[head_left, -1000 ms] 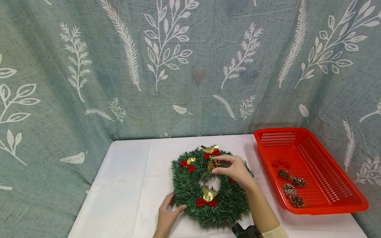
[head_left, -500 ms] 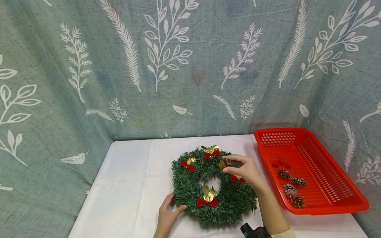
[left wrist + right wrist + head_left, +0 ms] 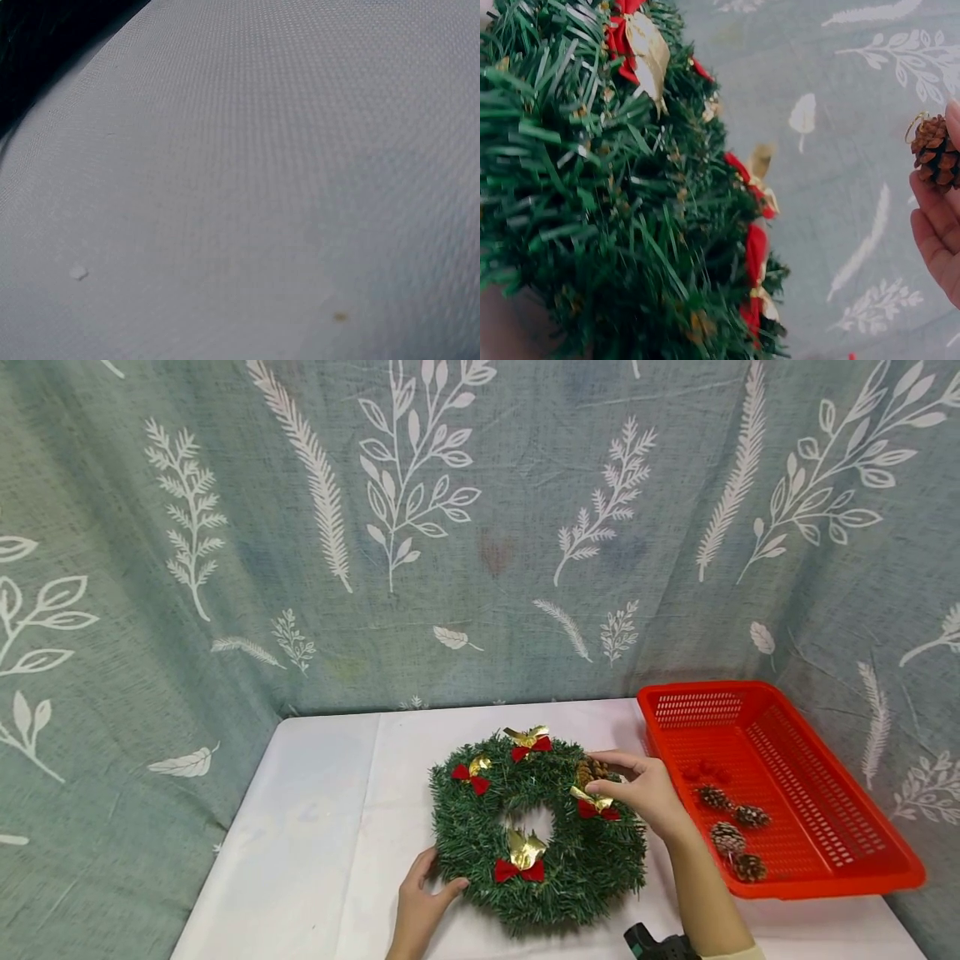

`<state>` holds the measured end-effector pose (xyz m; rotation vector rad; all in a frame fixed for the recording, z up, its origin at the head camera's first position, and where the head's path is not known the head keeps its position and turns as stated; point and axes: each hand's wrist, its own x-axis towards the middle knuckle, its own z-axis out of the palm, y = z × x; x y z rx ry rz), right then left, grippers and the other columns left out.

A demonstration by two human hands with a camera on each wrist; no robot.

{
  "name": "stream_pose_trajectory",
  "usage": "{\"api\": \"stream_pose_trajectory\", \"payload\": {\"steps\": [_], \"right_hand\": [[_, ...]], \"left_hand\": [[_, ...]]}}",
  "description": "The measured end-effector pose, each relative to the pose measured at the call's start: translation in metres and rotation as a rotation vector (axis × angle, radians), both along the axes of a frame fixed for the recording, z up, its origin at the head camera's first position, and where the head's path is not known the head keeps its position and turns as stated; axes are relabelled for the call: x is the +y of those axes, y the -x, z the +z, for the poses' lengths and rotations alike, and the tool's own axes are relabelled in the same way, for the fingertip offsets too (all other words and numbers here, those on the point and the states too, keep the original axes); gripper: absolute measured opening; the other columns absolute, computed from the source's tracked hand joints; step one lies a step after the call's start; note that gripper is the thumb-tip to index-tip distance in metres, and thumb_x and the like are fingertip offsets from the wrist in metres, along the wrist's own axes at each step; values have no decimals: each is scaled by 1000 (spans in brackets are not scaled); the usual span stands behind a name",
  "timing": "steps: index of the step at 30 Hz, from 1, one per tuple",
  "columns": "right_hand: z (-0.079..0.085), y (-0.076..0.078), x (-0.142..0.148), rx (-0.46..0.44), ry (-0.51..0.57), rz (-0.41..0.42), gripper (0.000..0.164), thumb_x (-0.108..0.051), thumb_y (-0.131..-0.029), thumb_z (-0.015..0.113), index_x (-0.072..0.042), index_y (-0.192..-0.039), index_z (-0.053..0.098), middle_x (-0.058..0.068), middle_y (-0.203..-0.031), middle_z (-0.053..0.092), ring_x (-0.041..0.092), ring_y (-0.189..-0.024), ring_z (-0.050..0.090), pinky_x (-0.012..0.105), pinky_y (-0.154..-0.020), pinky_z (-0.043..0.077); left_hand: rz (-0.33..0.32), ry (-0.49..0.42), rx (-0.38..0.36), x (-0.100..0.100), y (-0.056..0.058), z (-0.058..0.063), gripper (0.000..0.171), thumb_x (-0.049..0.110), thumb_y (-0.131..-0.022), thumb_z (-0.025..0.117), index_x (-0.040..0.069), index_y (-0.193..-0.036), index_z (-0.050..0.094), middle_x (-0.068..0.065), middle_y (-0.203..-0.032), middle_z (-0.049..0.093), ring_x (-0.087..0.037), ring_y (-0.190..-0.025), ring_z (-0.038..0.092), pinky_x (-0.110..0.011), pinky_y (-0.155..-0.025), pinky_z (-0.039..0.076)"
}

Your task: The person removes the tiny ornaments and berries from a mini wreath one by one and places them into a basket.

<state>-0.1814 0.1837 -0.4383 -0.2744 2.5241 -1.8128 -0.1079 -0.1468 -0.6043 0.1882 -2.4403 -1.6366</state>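
Note:
A green wreath point(image 3: 480, 835) with several red bows and gold leaves lies on the white-covered table. My right hand point(image 3: 648, 789) pinches a brown pine cone point(image 3: 590, 770) between thumb and fingers, over the wreath's upper right part. In the right wrist view the pine cone point(image 3: 934, 154) shows a thin gold loop at its top. My left hand point(image 3: 422, 897) touches the wreath's lower left edge, thumb and fingers spread. The left wrist view has mostly white cloth, with a dark corner at upper left; the hand is not visible there.
A red plastic basket point(image 3: 832, 887) stands at the table's right side. Inside it lie several pine cones point(image 3: 727, 839) and some small red items point(image 3: 705, 770). A grey-green leaf-patterned curtain point(image 3: 480, 527) hangs behind and beside the table point(image 3: 315, 827).
My right hand has moved rightward over the wreath with the pine cone, uncovering part of the right-hand bow. The left hand stays at the wreath's edge.

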Motion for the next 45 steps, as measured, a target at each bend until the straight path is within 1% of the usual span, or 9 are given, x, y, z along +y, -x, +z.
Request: {"api": "stream_pose_trajectory", "payload": {"steps": [7,10,13,16,31,35,40,42,45], "right_hand": [[2,-3,14,-26,12,-52,50,-24,-76,81,-7,-120,66,6,-122,64,20,-121,52,46,-104,42],[3,-5,21,-51,8,-83,51,-25,-76,81,-8,-122,65,-4,-120,64,17,-120,51,33,-98,48],[3,-7,27,-59,4,-108,52,-25,-77,80,-7,-123,64,-11,-115,63,9,-109,53,20,-86,50],[4,-9,33,-60,10,-130,52,-25,-77,80,-7,-123,64,-13,-113,62,4,-101,52,15,-81,49],[4,-16,67,-37,-70,-205,53,-31,-80,77,-7,-125,62,-18,-108,64,-7,-98,57,14,-78,52],[4,-19,79,-45,-144,-228,53,-37,-81,74,-11,-126,62,-23,-109,60,-11,-100,51,14,-78,51],[4,-23,95,-47,-166,-250,53,-38,-83,72,-11,-127,61,-28,-108,55,-9,-100,49,19,-73,55],[4,-25,100,-52,-153,-253,52,-36,-84,72,-10,-128,61,-28,-109,54,-7,-88,49,20,-65,54],[3,-28,110,-55,-155,-254,52,-34,-85,72,-9,-129,59,-30,-109,53,-6,-89,48,21,-62,52]], "left_hand": [[14,13,20,-2,0,-2,62,30,-69,84,9,-122,62,2,-117,62,-14,-109,57,-31,-93,50],[11,6,16,-2,0,-1,62,31,-69,84,10,-122,62,2,-118,62,-13,-110,57,-32,-94,50],[8,11,14,-2,-1,-1,62,31,-69,84,9,-122,62,0,-118,62,-14,-110,57,-32,-94,50],[4,18,18,-2,-1,-1,61,30,-70,83,8,-122,61,-1,-118,62,-16,-109,57,-32,-94,50],[9,21,2,0,0,0,61,32,-71,83,8,-122,61,-1,-118,62,-17,-110,57,-34,-95,50],[5,3,-7,1,-2,1,62,31,-71,83,6,-123,61,-4,-120,62,-19,-112,57,-35,-96,49],[-9,-9,-11,1,-2,2,64,31,-71,82,5,-125,59,-6,-123,60,-23,-114,56,-37,-97,48],[-6,2,-5,1,-1,2,63,31,-71,83,5,-124,60,-5,-122,61,-22,-113,56,-36,-96,49],[-1,16,7,1,0,0,62,31,-70,83,5,-122,61,-4,-119,62,-20,-112,57,-35,-95,49]]}}
